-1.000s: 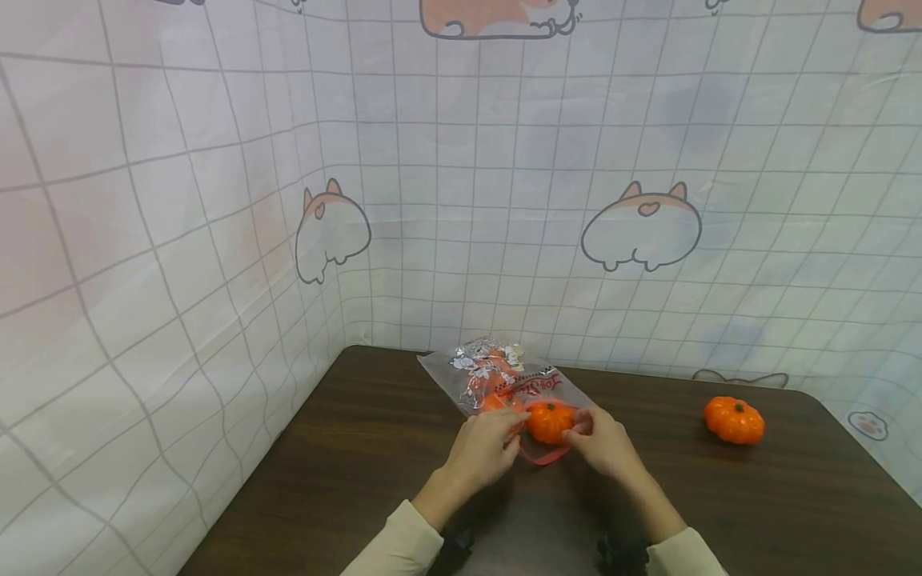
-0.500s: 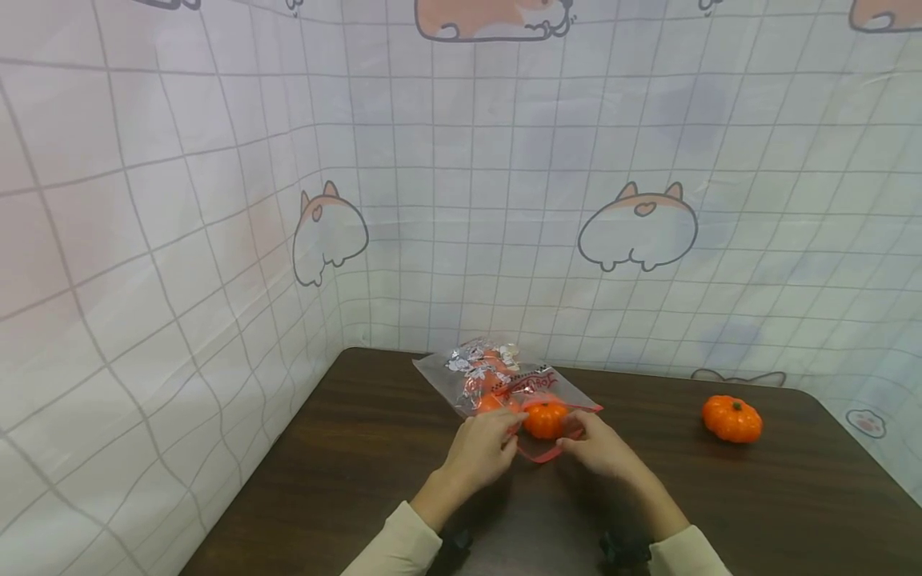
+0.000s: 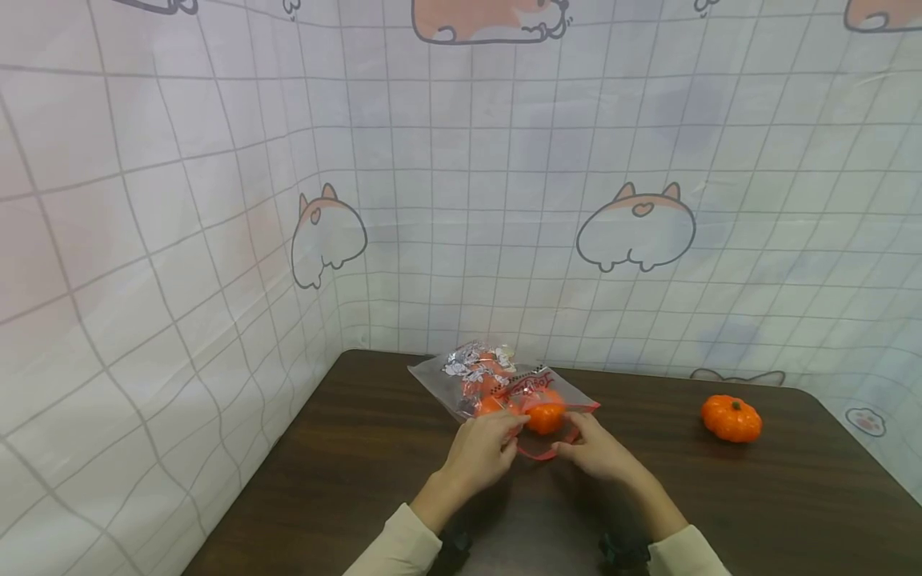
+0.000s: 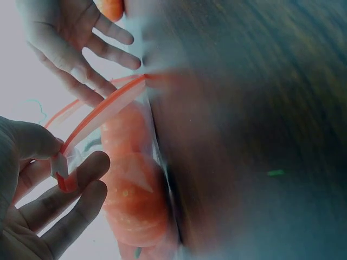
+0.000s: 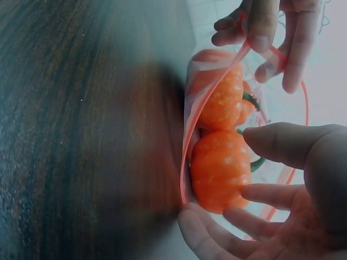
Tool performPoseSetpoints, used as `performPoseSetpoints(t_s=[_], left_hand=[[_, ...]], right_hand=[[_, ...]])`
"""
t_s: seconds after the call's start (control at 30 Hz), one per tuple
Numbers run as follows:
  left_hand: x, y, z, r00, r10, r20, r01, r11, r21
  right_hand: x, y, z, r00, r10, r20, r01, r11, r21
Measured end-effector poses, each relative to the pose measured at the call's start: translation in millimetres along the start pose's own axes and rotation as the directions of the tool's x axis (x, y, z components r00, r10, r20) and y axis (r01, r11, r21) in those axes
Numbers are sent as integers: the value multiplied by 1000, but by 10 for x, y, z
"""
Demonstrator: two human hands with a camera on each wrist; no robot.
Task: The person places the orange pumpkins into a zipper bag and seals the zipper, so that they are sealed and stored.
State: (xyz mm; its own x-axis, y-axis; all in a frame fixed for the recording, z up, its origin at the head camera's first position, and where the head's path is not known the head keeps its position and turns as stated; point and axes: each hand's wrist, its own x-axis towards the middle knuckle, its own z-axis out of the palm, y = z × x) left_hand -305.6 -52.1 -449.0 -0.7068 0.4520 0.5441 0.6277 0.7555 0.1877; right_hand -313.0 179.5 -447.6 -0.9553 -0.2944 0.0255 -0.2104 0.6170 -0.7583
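Observation:
A clear plastic bag (image 3: 436,376) with a red edge and printed pictures lies on the table, with its mouth toward me. My left hand (image 3: 484,448) pinches the red edge (image 4: 103,111) between thumb and fingers. Just inside the mouth sits a small orange toy pumpkin (image 3: 545,418) with a green stem. Beside it, more orange pumpkins (image 5: 218,95) show through the plastic. My right hand (image 3: 601,450) is at the mouth's right side, its fingers spread and fairly straight. In the right wrist view its fingertips (image 5: 250,192) are at the near pumpkin; whether they press it I cannot tell.
Another orange pumpkin (image 3: 731,418) stands apart at the right of the dark wooden table (image 3: 346,480). A white grid-patterned cloth (image 3: 497,264) with dog drawings hangs behind the table and along its left side.
The pumpkin between my hands has moved away from me, deeper into the bag. My right fingers have come off its side and spread. The left hand keeps its pinch on the edge.

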Motion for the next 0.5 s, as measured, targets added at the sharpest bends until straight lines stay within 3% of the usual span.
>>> performPoseSetpoints(t_s=[0.27,0.5], left_hand=[[-8,9,-3,1000,-15,15,15,1000,2],[6,5,-28,1000,-20,16,20,1000,0]], right_hand=[[7,-1,-30,1000,11,4,-11,1000,-24],[0,21,-189,1000,-20,2,20,1000,10]])
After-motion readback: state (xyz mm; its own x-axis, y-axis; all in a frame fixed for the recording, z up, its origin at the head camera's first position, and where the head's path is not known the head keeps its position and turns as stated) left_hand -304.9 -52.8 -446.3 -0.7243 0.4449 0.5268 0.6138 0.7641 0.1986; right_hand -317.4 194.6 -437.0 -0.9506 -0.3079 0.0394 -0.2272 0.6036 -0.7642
